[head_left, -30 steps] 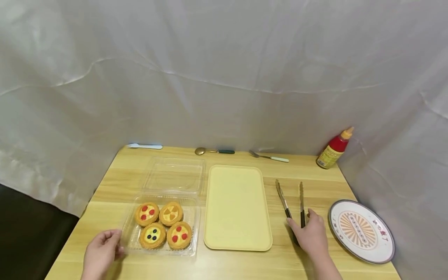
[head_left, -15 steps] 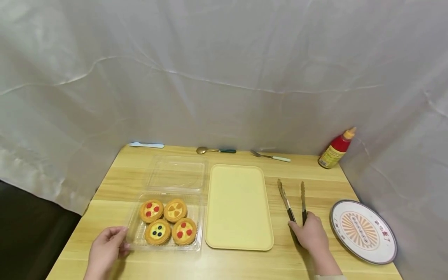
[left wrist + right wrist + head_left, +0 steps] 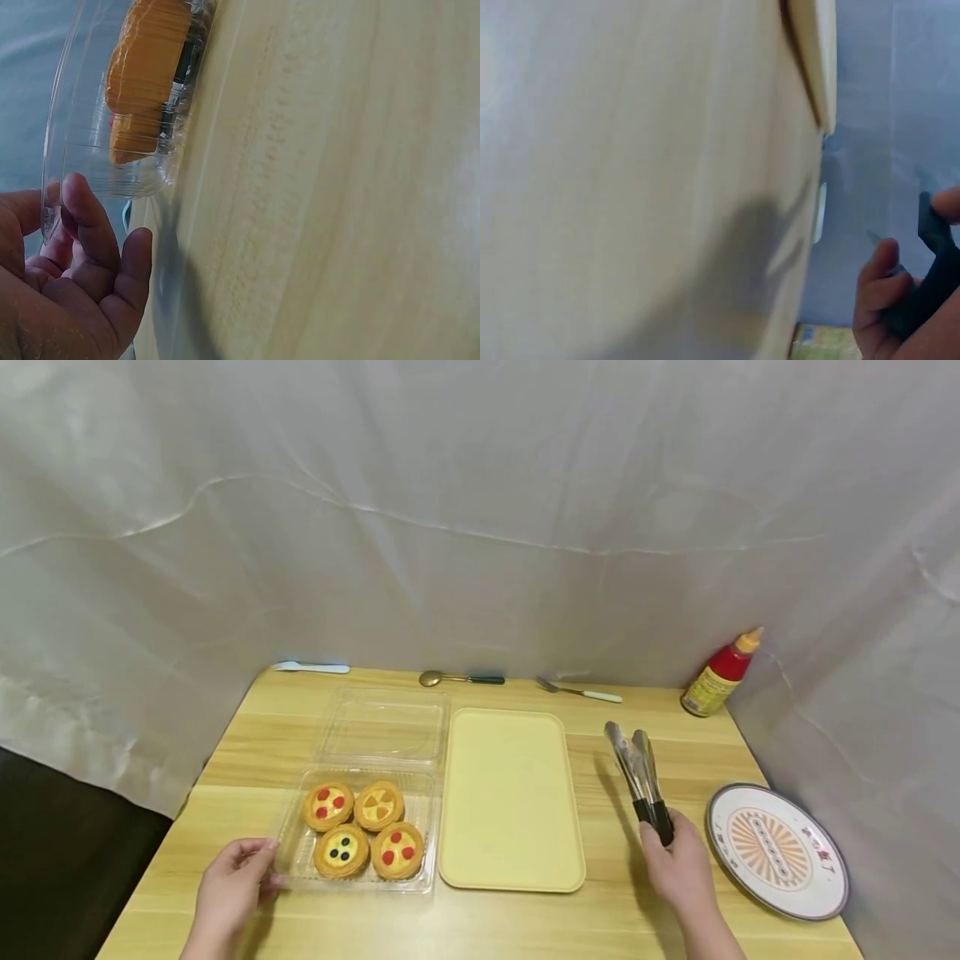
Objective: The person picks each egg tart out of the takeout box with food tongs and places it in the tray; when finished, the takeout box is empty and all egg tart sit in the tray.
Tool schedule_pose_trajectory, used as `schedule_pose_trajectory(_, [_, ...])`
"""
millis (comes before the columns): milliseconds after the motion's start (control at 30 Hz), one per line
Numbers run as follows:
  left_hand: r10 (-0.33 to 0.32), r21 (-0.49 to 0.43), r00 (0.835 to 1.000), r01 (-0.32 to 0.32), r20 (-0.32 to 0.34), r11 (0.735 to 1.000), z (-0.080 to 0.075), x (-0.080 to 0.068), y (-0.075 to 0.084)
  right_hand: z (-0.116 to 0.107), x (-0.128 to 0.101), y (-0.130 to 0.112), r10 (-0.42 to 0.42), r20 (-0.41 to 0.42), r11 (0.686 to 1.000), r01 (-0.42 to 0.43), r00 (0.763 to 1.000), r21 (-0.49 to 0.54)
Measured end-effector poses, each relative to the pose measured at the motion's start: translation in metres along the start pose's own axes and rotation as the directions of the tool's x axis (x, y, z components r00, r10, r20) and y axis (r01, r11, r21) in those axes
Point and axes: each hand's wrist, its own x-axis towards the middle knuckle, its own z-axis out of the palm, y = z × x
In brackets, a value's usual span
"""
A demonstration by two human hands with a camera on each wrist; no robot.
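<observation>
My left hand [image 3: 234, 883] pinches the left rim of a clear plastic box [image 3: 296, 852]; the left wrist view shows thumb and fingers on either side of that rim [image 3: 51, 217]. Inside lie several tarts [image 3: 341, 852] with red, orange and dark toppings, and the box's lid [image 3: 386, 724] is folded back behind. My right hand [image 3: 681, 860] grips the black handles of metal tongs [image 3: 637, 768], raised off the table with their two arms close together. Only a dark handle part [image 3: 930, 292] shows in the right wrist view.
A yellow tray [image 3: 512, 802] lies between the hands. To the right are a patterned plate [image 3: 813, 868] and a red sauce bottle [image 3: 712, 683]. Along the back edge lie a pale blue fork [image 3: 311, 667], a spoon [image 3: 457, 678] and a fork [image 3: 577, 691]. Grey cloth hangs behind.
My right hand has lifted the tongs and squeezed their spread arms nearly together. My left hand has shifted the box of tarts slightly right and away from me.
</observation>
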Motion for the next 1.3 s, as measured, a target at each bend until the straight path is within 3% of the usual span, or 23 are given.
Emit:
schedule_pose_trajectory(167, [0.006, -0.002, 1.0, -0.006, -0.01, 1.0, 0.0, -0.002, 0.001, -0.001, -0.009, -0.026, -0.078, -0.048, 0.996, 0.076, 0.996, -0.046])
schedule_pose_trajectory(367, [0.016, -0.006, 0.999, -0.016, -0.029, 1.0, 0.002, -0.004, 0.003, 0.006, -0.015, -0.054, -0.141, -0.081, 0.99, 0.141, 0.987, -0.008])
schedule_pose_trajectory(567, [0.027, 0.001, 0.999, -0.027, -0.048, 1.0, 0.005, -0.004, 0.002, 0.013, -0.014, -0.079, -0.242, -0.052, 0.97, 0.244, 0.969, 0.018])
schedule_pose_trajectory(733, [0.028, -0.021, 0.998, -0.029, -0.054, 0.999, 0.006, -0.004, 0.002, 0.02, -0.014, -0.102, -0.37, -0.017, 0.929, 0.37, 0.929, 0.001])
schedule_pose_trajectory(900, [0.024, -0.036, 0.998, -0.026, -0.054, 0.999, 0.007, -0.004, 0.003, 0.032, -0.017, -0.123, -0.485, -0.019, 0.874, 0.485, 0.874, -0.027])
schedule_pose_trajectory(1300, [0.02, -0.042, 0.999, -0.022, -0.049, 0.999, 0.006, -0.007, 0.001, 0.064, -0.038, -0.158, -0.622, 0.082, 0.779, 0.626, 0.778, -0.037])
